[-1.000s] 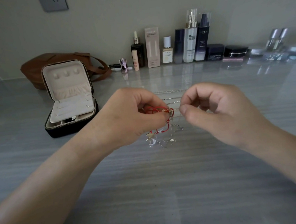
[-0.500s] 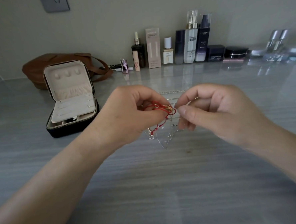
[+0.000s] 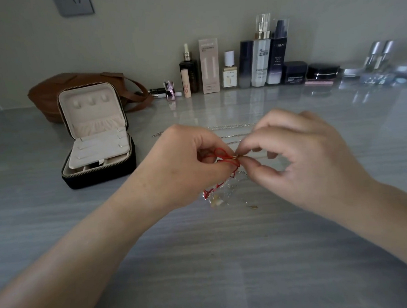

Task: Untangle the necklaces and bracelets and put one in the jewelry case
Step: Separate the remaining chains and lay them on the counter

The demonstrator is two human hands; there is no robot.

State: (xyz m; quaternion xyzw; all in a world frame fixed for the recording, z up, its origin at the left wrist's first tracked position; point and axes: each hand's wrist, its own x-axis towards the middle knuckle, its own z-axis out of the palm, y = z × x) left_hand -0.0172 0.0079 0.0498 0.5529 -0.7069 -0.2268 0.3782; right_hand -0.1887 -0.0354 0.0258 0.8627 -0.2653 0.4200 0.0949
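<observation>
Fingers of the left hand (image 3: 186, 164), nearer the open jewelry case (image 3: 99, 177), and of the right hand (image 3: 300, 157) pinch a red cord bracelet (image 3: 221, 153) tangled with silver chains (image 3: 231, 190).

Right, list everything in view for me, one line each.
table: one, grey, under everything
jewelry case: one, black with cream lining, open, left on the table
bag: one, brown, behind the case
cosmetics: a row of bottles, boxes and jars, mixed colours, along the wall
socket: one, grey, wall top left
red cord bracelet: one, red, held mid-frame
silver chains: count unclear, silver, a tangle hanging under the bracelet, more lying beyond
left hand: grips the red cord bracelet
right hand: pinches the bracelet's gold piece
</observation>
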